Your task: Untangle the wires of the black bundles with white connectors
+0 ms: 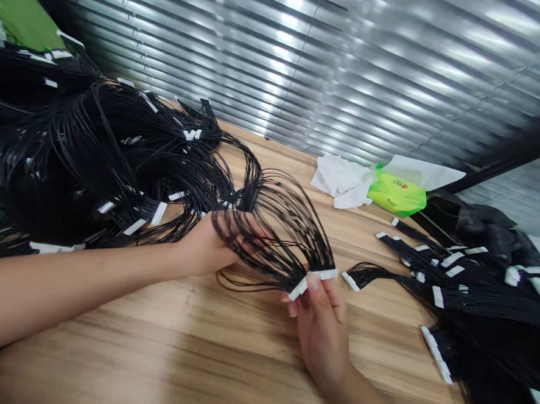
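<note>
Two white connectors (326,274) sit gripped in the right hand (322,336); black wires (312,244) obscure whether the left hand (212,244) grips; bench (187,355) stretches toward the lower edge.

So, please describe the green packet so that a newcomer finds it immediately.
Start at the silvery slatted wall behind the wooden table. Below it, beyond the right hand, lies crumpled white paper, and just right of it the green packet. Bright yellow-green with small print, it differs from that white paper.
</note>
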A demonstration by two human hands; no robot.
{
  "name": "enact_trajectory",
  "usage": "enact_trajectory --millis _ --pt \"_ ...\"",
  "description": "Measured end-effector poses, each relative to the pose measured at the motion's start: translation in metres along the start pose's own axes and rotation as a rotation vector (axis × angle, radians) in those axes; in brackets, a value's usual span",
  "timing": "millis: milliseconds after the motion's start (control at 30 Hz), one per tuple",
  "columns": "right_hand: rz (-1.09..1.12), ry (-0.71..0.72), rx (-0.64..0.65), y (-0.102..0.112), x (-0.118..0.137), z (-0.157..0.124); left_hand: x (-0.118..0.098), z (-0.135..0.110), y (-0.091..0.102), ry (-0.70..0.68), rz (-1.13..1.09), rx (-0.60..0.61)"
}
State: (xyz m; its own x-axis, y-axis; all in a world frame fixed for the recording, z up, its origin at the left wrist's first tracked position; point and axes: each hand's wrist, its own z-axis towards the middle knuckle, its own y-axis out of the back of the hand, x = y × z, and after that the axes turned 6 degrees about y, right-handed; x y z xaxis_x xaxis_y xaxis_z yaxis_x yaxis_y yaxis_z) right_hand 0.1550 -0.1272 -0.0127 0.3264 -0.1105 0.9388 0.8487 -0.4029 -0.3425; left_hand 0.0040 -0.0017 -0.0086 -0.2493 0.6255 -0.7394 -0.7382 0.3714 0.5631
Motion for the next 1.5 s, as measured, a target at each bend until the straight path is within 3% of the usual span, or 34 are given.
enact_trajectory --millis 200,300,533,700,800,1267,1433,1500 --pt "-0.034 0.101 -0.135 0.003 -0.001 0.01 0.002 -0.001 0.003 0.157 0.241 0.181" --pt "-0.024 0.094 -0.145 0.004 -0.003 0.01 0.004 0.0 0.002 0.105 0.263 0.18" --pt "0.009 0.065 -0.2 0.004 -0.005 0.013 0.002 0.001 0.008 -0.19 0.39 -0.068" --pt "-0.009 0.051 -0.146 0.005 -0.005 0.014 -0.004 0.0 0.009 -0.445 0.474 -0.21" --pt "-0.015 0.052 -0.111 0.005 -0.006 0.012 -0.005 0.0 0.008 -0.509 0.479 -0.258" --pt "-0.044 0.047 -0.054 0.007 -0.008 0.01 -0.005 0.0 0.009 -0.429 0.455 -0.161" --pt "0.044 0.048 -0.178 0.004 -0.004 0.011 -0.003 0.004 0.012 -0.379 0.497 -0.132" --pt "0.104 0.056 -0.245 0.002 -0.002 0.01 -0.001 0.006 0.014 -0.294 0.506 -0.136"
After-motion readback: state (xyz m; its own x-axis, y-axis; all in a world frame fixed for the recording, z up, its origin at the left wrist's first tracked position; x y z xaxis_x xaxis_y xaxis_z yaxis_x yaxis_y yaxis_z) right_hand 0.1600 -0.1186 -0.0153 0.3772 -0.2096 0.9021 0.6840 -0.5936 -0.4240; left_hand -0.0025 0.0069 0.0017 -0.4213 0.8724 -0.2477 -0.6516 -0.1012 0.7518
